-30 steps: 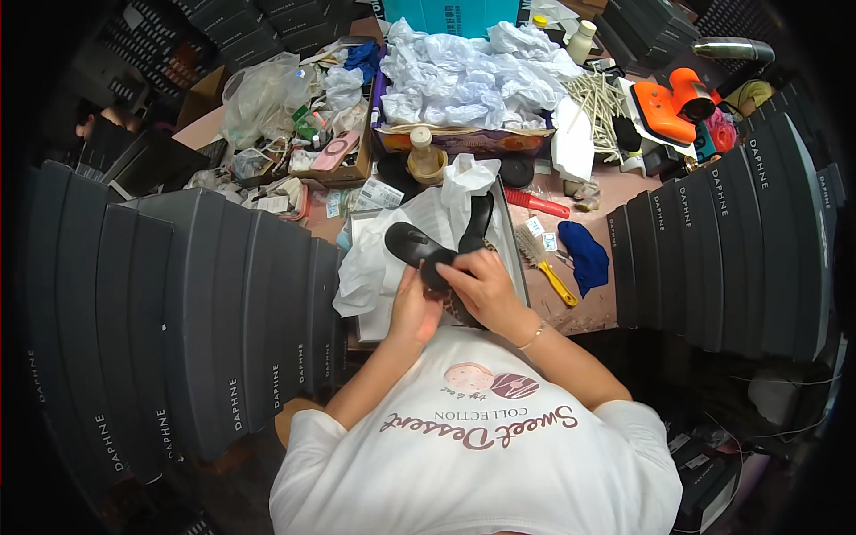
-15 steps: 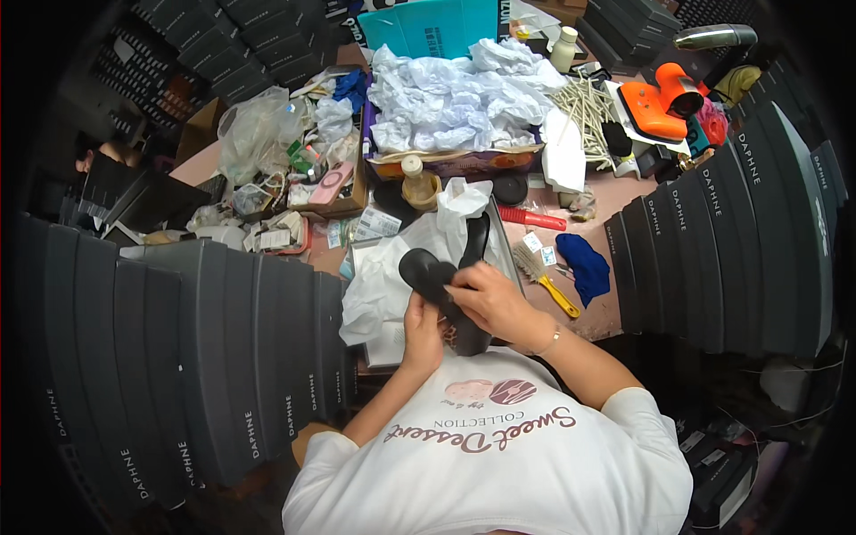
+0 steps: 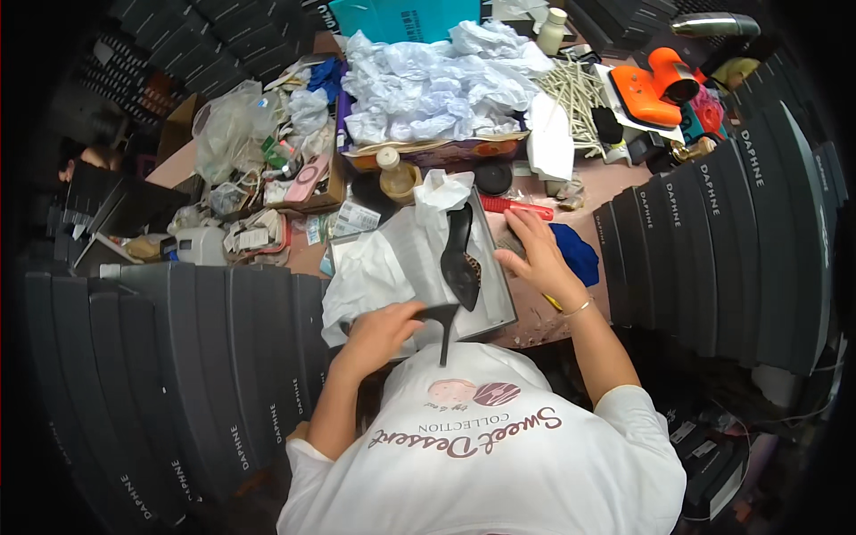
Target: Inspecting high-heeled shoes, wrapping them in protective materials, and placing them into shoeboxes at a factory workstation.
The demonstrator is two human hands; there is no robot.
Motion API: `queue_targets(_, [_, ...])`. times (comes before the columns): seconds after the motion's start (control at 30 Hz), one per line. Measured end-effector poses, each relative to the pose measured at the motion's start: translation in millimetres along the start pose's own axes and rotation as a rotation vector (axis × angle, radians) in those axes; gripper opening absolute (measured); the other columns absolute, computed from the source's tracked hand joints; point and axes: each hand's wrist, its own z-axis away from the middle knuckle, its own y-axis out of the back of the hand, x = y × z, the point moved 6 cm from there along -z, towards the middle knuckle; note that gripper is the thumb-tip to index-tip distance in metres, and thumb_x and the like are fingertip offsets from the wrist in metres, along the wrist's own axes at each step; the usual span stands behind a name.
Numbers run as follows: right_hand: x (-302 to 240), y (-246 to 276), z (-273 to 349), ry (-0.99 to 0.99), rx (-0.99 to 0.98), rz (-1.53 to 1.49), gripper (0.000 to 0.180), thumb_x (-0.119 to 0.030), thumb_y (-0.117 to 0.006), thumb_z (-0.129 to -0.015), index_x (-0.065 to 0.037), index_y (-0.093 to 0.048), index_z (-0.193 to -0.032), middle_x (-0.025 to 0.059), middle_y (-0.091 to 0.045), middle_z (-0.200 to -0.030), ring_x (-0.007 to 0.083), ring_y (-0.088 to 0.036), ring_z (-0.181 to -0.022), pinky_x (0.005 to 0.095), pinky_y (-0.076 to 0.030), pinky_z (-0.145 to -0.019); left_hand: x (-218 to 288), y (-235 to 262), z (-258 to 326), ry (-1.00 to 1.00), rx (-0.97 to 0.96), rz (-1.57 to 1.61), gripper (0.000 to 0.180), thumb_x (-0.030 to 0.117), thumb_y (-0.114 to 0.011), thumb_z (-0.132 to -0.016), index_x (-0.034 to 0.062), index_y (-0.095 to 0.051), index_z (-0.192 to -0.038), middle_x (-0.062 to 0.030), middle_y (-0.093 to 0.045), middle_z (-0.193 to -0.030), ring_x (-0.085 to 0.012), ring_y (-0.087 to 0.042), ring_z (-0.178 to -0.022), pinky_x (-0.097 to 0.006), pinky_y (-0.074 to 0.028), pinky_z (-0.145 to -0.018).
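Far left: stacked dark boxes (image 3: 178, 357) curve around your bench, and behind them sits a clutter of a plastic bag (image 3: 227, 134), small tools and a pink gadget (image 3: 305, 181). Your left hand (image 3: 379, 328) is at the near left corner of the open shoebox (image 3: 495, 308), fingers curled around the rear of a black heel (image 3: 437, 314); its thin spike points down toward your shirt, off the box edge. So that shoe is in your grip, not packed. White tissue (image 3: 374, 267) spills out of the box on the left and bunches up at the far end. Inside the box, a second black shoe (image 3: 459, 254) already lies lengthwise, toe toward the far end, resting on the tissue. Your right hand (image 3: 535, 254) is at the box's right rim, fingers spread and loose, touching the rim and not gripping anything that I can see. Just beside it: a blue cloth (image 3: 575, 254) and a red comb (image 3: 526, 207). Behind the box are a small bottle (image 3: 392, 174) and a carton of crumpled white paper (image 3: 437, 80); further right, sticks (image 3: 575, 89), an orange tool (image 3: 655, 85), then another stack of dark boxes (image 3: 713, 250). My read is about half done: one shoe in, one in hand. Left to do, judging by layout: seat the held shoe, fold the tissue over, and close up. I see no lid that clearly belongs to this box.
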Motion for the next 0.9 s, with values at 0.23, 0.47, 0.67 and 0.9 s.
queue_targets(0.23, [-90.5,-59.4,26.4,-0.045,-0.902,-0.992,0.076,-0.024,-0.066,-0.081,-0.008,-0.028,-0.145,0.0223,-0.054,-0.121,0.0281,-0.057,-0.103,0.0323,-0.044,-0.092,53.8,-6.5,-14.6,-0.282,-0.063,-0.216,0.029,0.010,-0.066,-0.073,0.0046,-0.060,-0.101,-0.0134,-0.060,-0.098,-0.0329,-0.058,-0.098,-0.041,-0.048,-0.084])
queue_targets(0.47, [-40.1,-48.3,72.8,-0.535,-0.520,-1.749,0.062,-0.015,-0.050,-0.092,-0.006,-0.023,-0.147,0.0145,-0.054,-0.109,0.0164,-0.056,-0.079,0.0270,-0.048,-0.065,-76.9,27.6,48.9,0.319,0.185,-0.583,0.074,0.009,-0.071,-0.070,0.0085,-0.041,-0.137,-0.0193,-0.032,-0.142,-0.0376,-0.027,-0.135,-0.048,-0.028,-0.108])
queue_targets(0.67, [-68.1,-54.8,66.2,-0.512,-0.416,-2.373,0.056,-0.037,-0.042,-0.093,-0.008,-0.030,-0.139,0.0206,-0.049,-0.111,0.0198,-0.048,-0.073,0.0306,-0.042,-0.060,-160.5,-14.6,80.5,0.394,0.148,-0.538,0.023,0.007,-0.048,-0.084,0.0079,-0.065,-0.100,-0.0100,-0.063,-0.095,-0.0298,-0.055,-0.103,-0.043,-0.042,-0.087])
queue_targets(0.9, [-57.9,-47.7,77.3,-0.415,-0.303,-2.662,0.058,-0.035,-0.040,-0.092,-0.002,-0.031,-0.139,0.0213,-0.050,-0.114,0.0205,-0.050,-0.075,0.0311,-0.043,-0.060,-57.4,-12.4,30.9,0.260,0.082,-0.102,0.050,0.014,-0.062,-0.084,0.0006,-0.046,-0.129,-0.0258,-0.038,-0.135,-0.0407,-0.035,-0.128,-0.043,-0.033,-0.104])
